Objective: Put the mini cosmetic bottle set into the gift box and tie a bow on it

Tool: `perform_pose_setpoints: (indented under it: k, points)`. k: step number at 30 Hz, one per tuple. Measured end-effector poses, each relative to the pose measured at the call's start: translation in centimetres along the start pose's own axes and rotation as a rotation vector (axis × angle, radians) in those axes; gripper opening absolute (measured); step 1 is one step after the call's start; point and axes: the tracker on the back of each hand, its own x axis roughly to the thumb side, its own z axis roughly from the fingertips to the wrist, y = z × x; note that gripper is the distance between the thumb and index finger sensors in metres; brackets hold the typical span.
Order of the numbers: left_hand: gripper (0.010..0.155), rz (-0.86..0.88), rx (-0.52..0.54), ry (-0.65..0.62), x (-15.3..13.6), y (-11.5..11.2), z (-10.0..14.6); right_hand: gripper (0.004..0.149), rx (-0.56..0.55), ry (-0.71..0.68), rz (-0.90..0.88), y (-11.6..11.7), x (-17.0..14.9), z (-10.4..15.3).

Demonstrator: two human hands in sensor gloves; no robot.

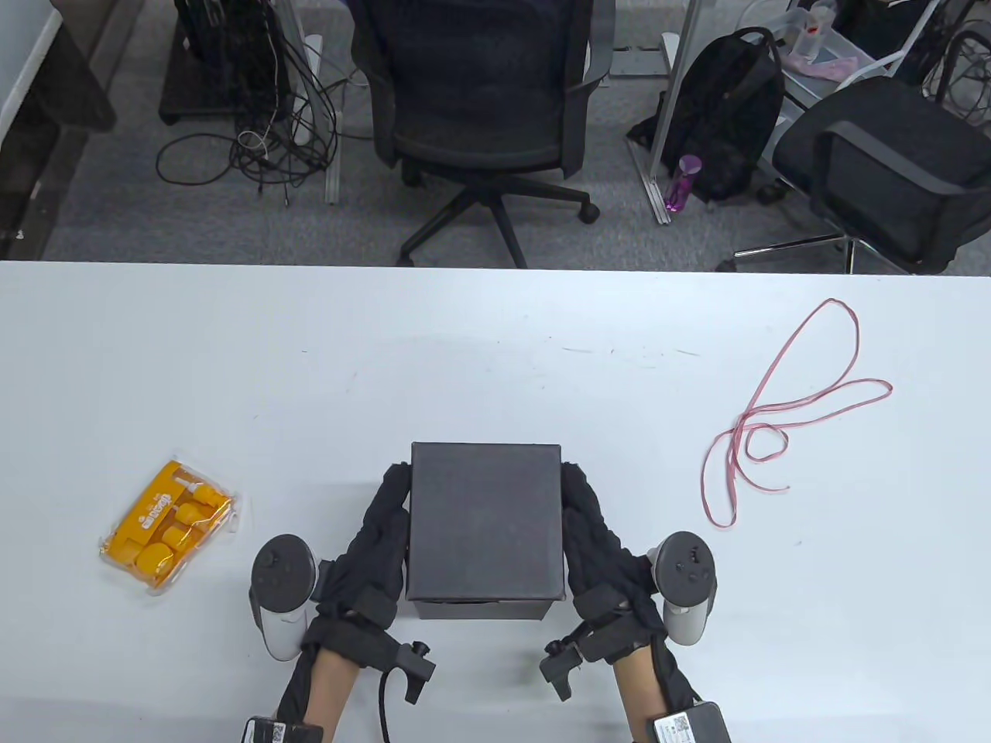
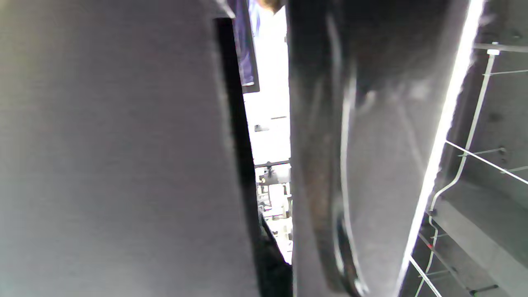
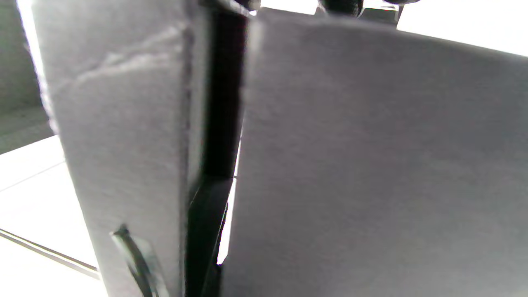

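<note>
Table view bright, evenly lit, sharp; both wrist views blurred, dim, backgrounds blown out.

- Left hand [image 1: 379,534]: black sensor glove, entering from the bottom edge of the table view; fingers extended forward and laid flat along the left side of the gift box [image 1: 486,526].
- Right hand [image 1: 596,534]: mirrors the left, with straight fingers pressed against the box's right side.
- Trackers: one strapped behind each hand (the fingers do not hold them), angled outward.
- Forearms: bare above the gloves, converging slightly toward the box.
- Wrist views: too close and blurred to show any fingers.
</note>
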Motion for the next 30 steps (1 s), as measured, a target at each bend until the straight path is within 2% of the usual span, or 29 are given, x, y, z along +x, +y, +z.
perform_pose_setpoints:
  k: [7,17,25,30]
  points:
    - [0.056,-0.009,0.012,-0.145,2.6,-0.4,0.4,0.063,-0.052,-0.107,0.061,-0.8,2.8,0.5]
    - [0.056,-0.014,0.005,-0.19,3.3,-0.4,0.7,0.06,0.042,-0.048,-0.235,-1.1,2.2,0.3]
    - [0.056,-0.05,0.037,-0.196,3.3,-0.4,0.7,0.063,0.297,-0.111,-0.663,-0.3,1.6,-0.2]
    - [0.061,-0.08,0.056,-0.194,3.2,-0.3,0.7,0.062,0.298,-0.149,-0.72,-0.3,1.7,-0.4]
